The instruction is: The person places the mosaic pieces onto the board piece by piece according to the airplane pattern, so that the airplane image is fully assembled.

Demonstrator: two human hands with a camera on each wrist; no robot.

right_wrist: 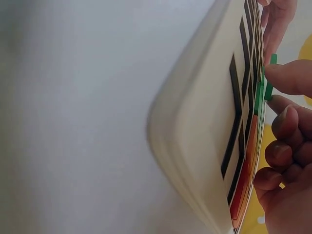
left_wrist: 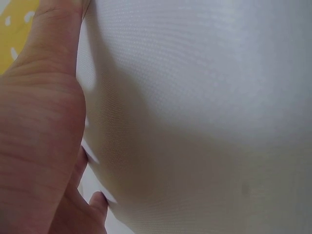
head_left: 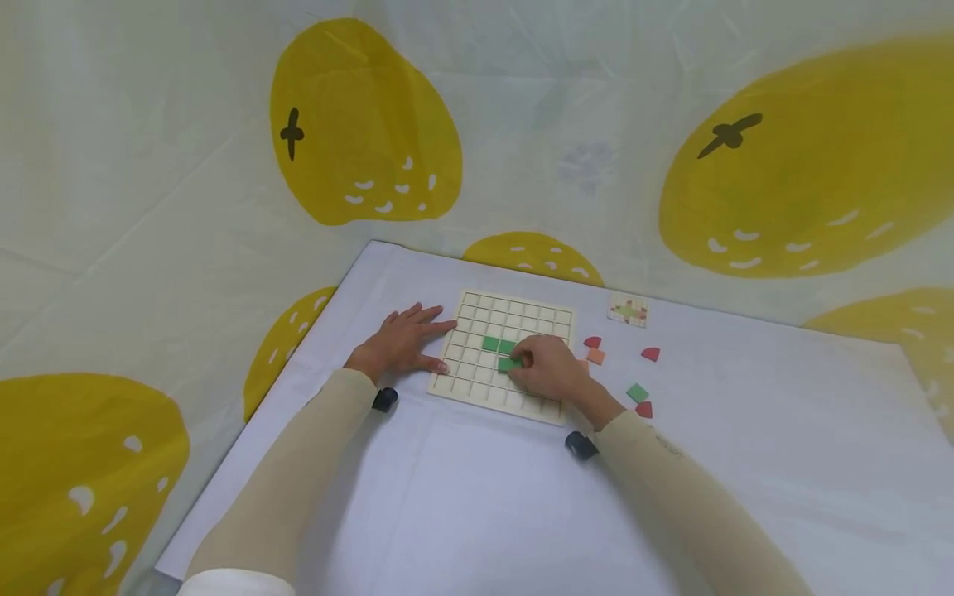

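A pale square grid board (head_left: 477,389) lies on the white-covered table. My left hand (head_left: 398,341) rests flat beside its left edge, fingers spread, with thumb and forefinger touching that edge. My right hand (head_left: 550,366) is over the right half of the board. Between thumb and forefinger it pinches a green square tile (right_wrist: 271,78), tilted on edge in the right wrist view. Two green tiles (head_left: 489,343) lie side by side on the grid, and another green tile (head_left: 507,364) shows at the right fingertips. The left wrist view shows mostly palm and cloth.
Right of the board lie red quarter-circle pieces (head_left: 651,354), an orange square (head_left: 596,356) and a loose green square (head_left: 637,393). A small pattern card (head_left: 628,310) is near the table's back edge. Fabric printed with yellow fruit (head_left: 365,124) hangs behind.
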